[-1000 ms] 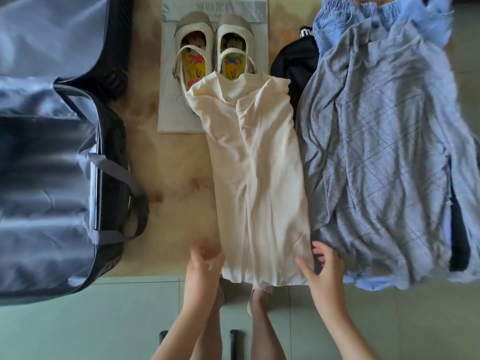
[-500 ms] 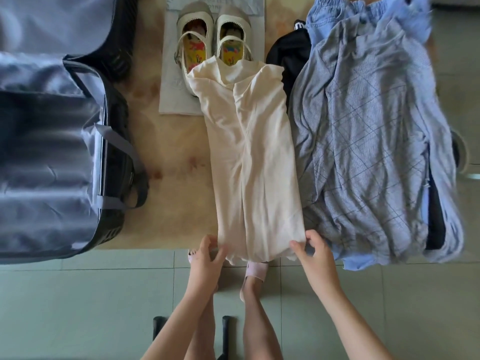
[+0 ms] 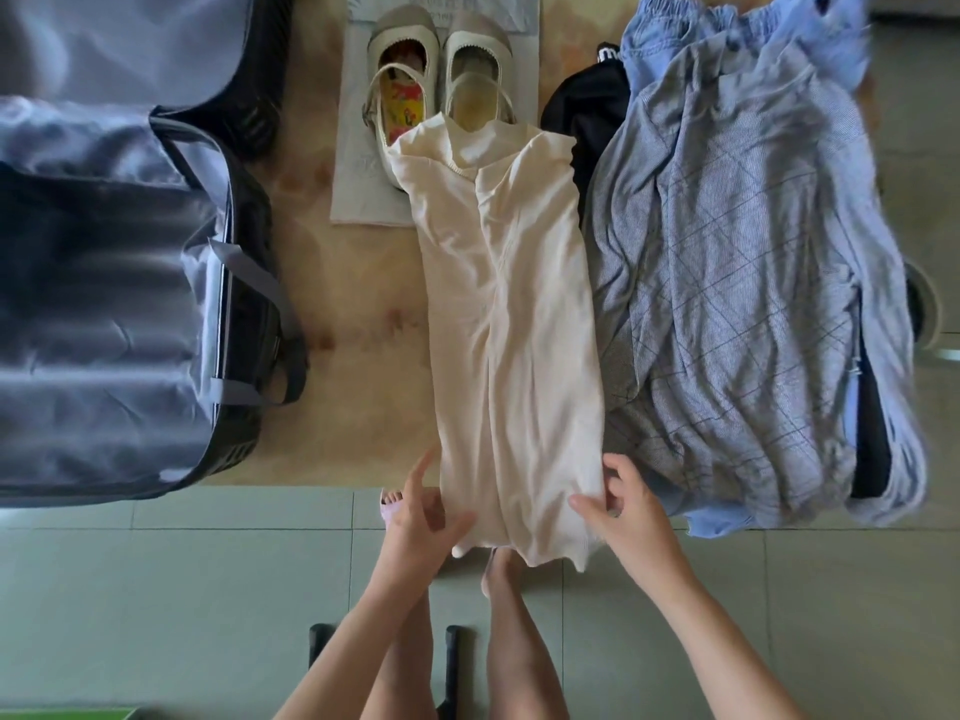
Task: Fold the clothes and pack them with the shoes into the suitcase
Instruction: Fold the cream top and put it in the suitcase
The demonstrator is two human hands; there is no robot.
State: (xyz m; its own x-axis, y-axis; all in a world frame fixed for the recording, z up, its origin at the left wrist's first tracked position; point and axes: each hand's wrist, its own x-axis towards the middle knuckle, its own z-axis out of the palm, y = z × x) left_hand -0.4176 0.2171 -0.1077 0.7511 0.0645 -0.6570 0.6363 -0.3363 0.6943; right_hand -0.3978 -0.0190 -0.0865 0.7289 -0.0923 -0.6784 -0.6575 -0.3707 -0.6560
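Cream is the colour of the long soft cloth dress (image 3: 519, 330), and it is the thing being folded right now. It lies on the shiny tan table (image 3: 353, 330) with its sides turned in, so it makes one narrow strip. Its near end hangs a little over the table's edge.

The right hand (image 3: 631, 511) is at the dress's near right corner, with the thumb on top, pinching the cloth. The left hand (image 3: 421, 517) is at the near left corner. Its fingers reach under the edge and its thumb sticks out, so I cannot tell if it really grips.

The pair of cream strap shoes (image 3: 475, 49) peeks out from under the dress's far end. The pile of blue-grey checked clothes (image 3: 727, 278) touches the dress's right side. The open black suitcase with grey lining (image 3: 104, 330) sits well to the dress's left.

I think the next move is to lift the near end and lay it over toward the far end. Both corners should go up together so the strip stays neat.
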